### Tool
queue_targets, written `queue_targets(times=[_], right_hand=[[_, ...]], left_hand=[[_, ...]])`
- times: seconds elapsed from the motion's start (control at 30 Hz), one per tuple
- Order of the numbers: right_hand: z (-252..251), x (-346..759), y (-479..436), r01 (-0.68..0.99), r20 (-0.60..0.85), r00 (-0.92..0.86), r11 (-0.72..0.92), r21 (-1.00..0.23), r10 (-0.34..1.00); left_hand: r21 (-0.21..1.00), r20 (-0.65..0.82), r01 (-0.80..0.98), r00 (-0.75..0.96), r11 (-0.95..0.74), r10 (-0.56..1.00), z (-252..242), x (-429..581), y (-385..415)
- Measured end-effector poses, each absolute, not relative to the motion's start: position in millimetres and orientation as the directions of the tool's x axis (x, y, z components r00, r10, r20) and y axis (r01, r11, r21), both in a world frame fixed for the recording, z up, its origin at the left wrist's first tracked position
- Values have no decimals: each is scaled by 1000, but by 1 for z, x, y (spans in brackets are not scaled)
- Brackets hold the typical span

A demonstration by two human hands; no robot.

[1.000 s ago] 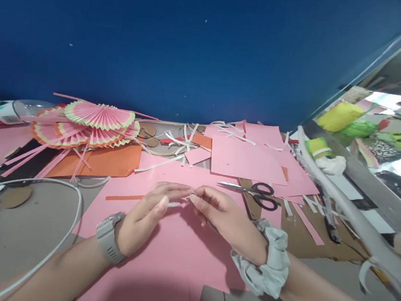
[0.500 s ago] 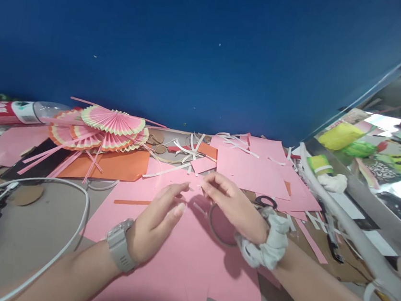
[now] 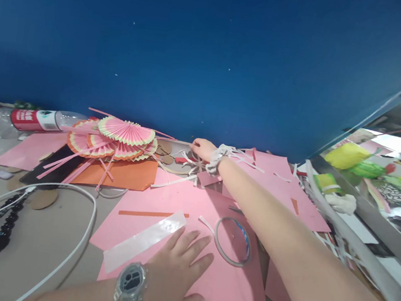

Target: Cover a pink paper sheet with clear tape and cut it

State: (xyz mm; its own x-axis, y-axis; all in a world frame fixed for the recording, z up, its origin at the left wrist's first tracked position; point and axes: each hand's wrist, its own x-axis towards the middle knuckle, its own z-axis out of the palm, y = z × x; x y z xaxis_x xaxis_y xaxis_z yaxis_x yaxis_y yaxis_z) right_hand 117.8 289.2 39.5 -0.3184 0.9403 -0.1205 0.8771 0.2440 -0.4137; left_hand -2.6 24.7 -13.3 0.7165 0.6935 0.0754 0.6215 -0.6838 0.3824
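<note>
Left hand point(image 3: 176, 274): palm down, fingers spread well apart, nothing between them. It lies over the large pink sheet point(image 3: 145, 192); the flat, open posture suggests it is steadying the paper or bearing the person's lean.

Right hand point(image 3: 201, 149): arm extended to the far side, near the blue wall point(image 3: 160, 59). Fingers bent and drawn in beside the white paper strips point(image 3: 191, 168). Whether this grip is clamped on anything cannot be told; the fingertips are too small and partly turned away. The long stretch is probably owed to the strips lying at the back of the surface point(image 3: 50, 230).

On the large pink sheet, just beyond the left fingertips: a glossy translucent strip point(image 3: 144, 242), laid aslant, with a thin orange strip point(image 3: 142, 213) partly passing behind its upper end. Right of the left hand, a ring-shaped roll point(image 3: 222, 255) lies flat, a pale loose end point(image 3: 206, 224) sticking out, presumably left free for easy pickup.

Pleated paper fans point(image 3: 126, 131) sit back left, stacked over orange paper point(image 3: 130, 174), likely to keep the near area workable.
</note>
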Motion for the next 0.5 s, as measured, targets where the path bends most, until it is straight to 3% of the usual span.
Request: queue_targets(times=[0.23,0.5], right_hand=[[16,108,310,925,-152,-312,263,-275,938],[0,104,304,937,-98,-306,281,-206,947]], left_hand=[[458,61,527,785,-716,617,-6,-10,35],[431,41,530,797,-730,602,-9,-10,34]])
